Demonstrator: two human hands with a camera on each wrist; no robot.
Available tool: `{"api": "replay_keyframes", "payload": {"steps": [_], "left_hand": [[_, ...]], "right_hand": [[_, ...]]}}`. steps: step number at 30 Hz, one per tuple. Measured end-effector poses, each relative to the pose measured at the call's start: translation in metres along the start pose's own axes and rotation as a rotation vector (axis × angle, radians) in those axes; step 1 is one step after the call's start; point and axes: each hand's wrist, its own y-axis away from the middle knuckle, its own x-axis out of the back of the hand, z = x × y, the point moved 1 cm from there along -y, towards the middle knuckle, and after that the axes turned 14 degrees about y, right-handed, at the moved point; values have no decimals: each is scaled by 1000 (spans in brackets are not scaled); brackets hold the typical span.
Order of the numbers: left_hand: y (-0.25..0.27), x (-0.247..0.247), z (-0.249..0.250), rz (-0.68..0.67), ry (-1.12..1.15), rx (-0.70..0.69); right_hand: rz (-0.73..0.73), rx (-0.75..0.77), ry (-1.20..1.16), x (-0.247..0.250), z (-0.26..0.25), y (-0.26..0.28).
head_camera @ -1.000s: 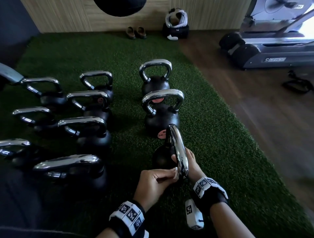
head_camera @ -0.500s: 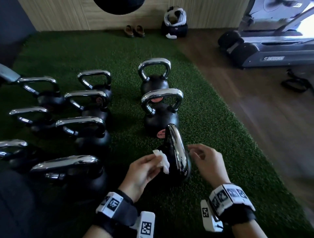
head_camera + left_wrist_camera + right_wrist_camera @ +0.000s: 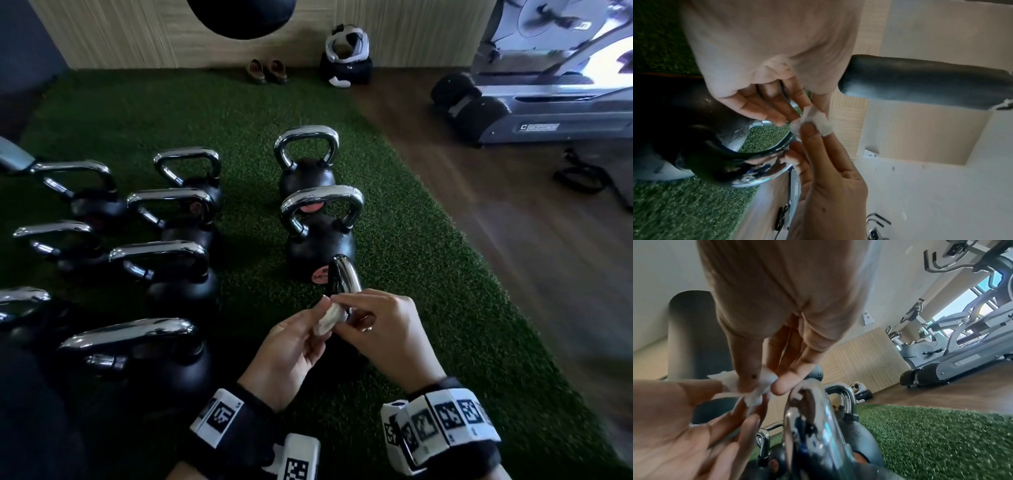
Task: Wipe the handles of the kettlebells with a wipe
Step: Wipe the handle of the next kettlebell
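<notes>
Above kettlebell handle [image 3: 346, 274]: wipe [image 3: 328, 318] pinched between left hand [image 3: 291, 353] and right hand [image 3: 387, 335] fingers.

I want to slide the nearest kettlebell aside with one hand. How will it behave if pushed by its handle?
The nearest kettlebell probably resists: its solid dark body looks heavy for its size. The turf likely grips its base, so it may tip before sliding. Its chrome handle looks polished and bears droplets, so likely slippery.
</notes>
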Motion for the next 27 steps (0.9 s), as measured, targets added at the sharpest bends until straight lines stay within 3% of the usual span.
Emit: {"api": "replay_keyframes", "payload": {"steps": [3, 5, 6, 8, 10, 11, 13, 15, 18, 21, 24, 27], "left_hand": [[0, -1, 2, 21, -84, -80], [-7, 4, 1, 33, -233, -212], [-14, 11, -1, 63, -389, -334], [-24, 28, -11, 83, -926, -576], [-36, 42, -31, -19, -1384, -638], [-41, 44, -43, -50, -1500, -606], [-51, 37, -64, -46, -1516, -521], [-65, 26, -82, 13, -1459, -530], [-85, 20, -95, 114, -1386, -714], [-94, 26, -98, 114, -1360, -856], [-99, 31, -91, 38, -1337, -899], [-101, 41, -67, -205, -1264, -915]], "right_hand": [[82, -56, 1, 0, -1, 5], [149, -131, 10, 5, 3, 7], [176, -176, 1, 8, 7, 7], [215, -255, -24, 14, 17, 8], [251, -321, 0, 19, 29, 9], [256, -349, 34, 20, 35, 9], [263, -396, 75, 21, 45, 9], [276, -426, 85, 20, 53, 9], [262, -459, 75, 20, 60, 10], [228, -481, 30, 18, 67, 12], [214, -498, 23, 12, 76, 13], [200, -513, -19, 3, 82, 10]]}}
